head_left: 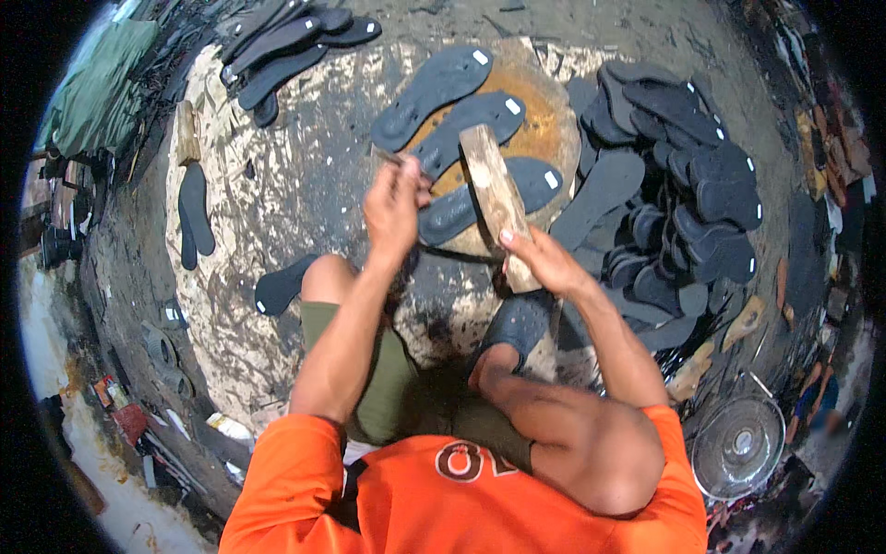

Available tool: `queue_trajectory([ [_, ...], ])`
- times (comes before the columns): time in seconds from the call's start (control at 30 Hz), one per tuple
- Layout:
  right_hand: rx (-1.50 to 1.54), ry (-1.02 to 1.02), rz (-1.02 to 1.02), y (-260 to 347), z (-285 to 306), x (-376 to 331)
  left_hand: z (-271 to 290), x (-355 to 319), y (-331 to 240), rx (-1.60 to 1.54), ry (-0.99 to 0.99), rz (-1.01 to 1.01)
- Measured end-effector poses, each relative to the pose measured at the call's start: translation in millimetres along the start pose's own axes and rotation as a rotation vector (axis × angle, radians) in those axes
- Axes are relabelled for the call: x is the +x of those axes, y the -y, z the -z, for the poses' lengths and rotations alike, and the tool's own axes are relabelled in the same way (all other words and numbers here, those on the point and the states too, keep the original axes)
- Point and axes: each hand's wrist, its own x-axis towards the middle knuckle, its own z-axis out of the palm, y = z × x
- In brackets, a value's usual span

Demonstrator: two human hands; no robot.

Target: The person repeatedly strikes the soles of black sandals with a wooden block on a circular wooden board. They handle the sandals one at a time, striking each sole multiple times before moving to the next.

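Note:
Three dark grey shoe soles (468, 126), each with a small white label, lie side by side on a round, brown-stained work surface (544, 106) in front of me. My right hand (546, 262) is closed around the lower end of a worn wooden block (495, 180), which slants over the middle and nearest soles. To its left, my left hand (395, 205) is closed, with a thin dark piece (386, 155) poking out at the fingertips. Its kind is too small to tell. That hand hovers by the left ends of the soles.
A large heap of dark soles (724, 185) spreads along the right. More soles (286, 48) lie at the far left, and a pair (194, 214) beside a small wood block (187, 134) on the left. A clear round basin (738, 448) stands at the lower right.

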Motion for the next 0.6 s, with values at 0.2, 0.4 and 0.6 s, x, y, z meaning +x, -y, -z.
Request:
queue_trajectory([
  [0.2,0.222,-0.002,-0.051,22.2,-4.9,-24.1,-14.9,-24.8,11.9,0.186,0.012,-0.016],
  [0.4,0.247,0.001,0.019,63.1,0.9,-52.1,-17.4,-27.1,9.4,0.437,0.045,-0.159],
  [0.6,0.157,-0.166,0.388,187.2,-4.1,-112.6,-9.8,-35.1,21.4,0.573,-0.005,-0.448],
])
